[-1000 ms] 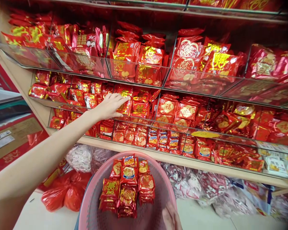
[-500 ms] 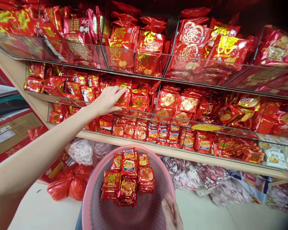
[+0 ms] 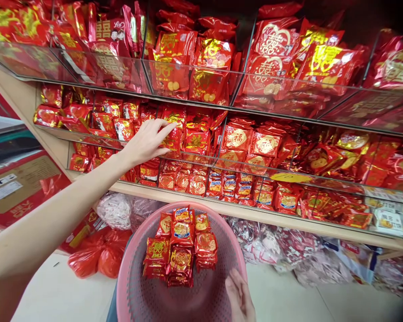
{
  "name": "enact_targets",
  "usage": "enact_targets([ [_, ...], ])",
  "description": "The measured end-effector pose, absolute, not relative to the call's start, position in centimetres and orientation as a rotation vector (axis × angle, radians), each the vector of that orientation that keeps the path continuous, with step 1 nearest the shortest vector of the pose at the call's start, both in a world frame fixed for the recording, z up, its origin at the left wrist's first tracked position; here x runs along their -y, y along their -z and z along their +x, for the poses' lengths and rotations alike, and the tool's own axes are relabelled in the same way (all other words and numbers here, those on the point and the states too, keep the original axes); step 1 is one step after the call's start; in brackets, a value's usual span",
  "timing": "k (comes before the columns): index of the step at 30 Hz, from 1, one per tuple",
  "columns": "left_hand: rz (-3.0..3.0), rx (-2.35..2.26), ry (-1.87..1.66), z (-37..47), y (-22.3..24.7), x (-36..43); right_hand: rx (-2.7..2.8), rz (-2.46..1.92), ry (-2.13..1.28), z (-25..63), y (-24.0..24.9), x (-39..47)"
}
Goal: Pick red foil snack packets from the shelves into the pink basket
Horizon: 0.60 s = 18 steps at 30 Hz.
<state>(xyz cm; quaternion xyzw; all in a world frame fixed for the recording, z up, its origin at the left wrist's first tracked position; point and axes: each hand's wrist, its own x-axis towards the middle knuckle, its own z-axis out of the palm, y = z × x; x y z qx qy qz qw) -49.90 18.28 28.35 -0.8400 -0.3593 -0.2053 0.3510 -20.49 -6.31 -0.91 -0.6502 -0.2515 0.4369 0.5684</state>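
My left hand (image 3: 151, 141) reaches to the middle shelf tier, with fingers and thumb apart. Its fingertips are at a red and gold snack packet (image 3: 172, 142); whether they touch it I cannot tell. Similar red packets (image 3: 196, 142) stand just right of it. Below sits a round pink plastic basket (image 3: 122, 286) with perforated walls. Small stacks of wrapped snacks (image 3: 180, 264) lie inside, toward its far side, one with a blue and white label (image 3: 183, 232). Over the basket's right rim, my right hand (image 3: 239, 296) is curled, its fingers close together.
Clear dividers and front lips (image 3: 195, 158) edge the shelf tiers, filled with red packets. A yellow tag (image 3: 291, 177) is on one lip. Beneath the shelf lie a red plastic bag (image 3: 99, 255) and clear bags of wrapped items (image 3: 285, 250). A red carton (image 3: 23, 192) stands left.
My left hand stays at the same packet, its thumb and fingers still apart. The view has shifted slightly; my right hand remains at the basket's rim.
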Motion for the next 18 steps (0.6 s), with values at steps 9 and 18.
enact_targets([
  [9, -2.423, 0.983, 0.758, -47.5, -27.8, -11.8, 0.563, -1.446, -1.006, -20.8, -0.2, 6.4],
  [18, -2.965, 1.031, 0.426, -43.6, -21.1, -3.9, 0.337, -0.791, -1.854, -24.1, -8.9, 3.5],
])
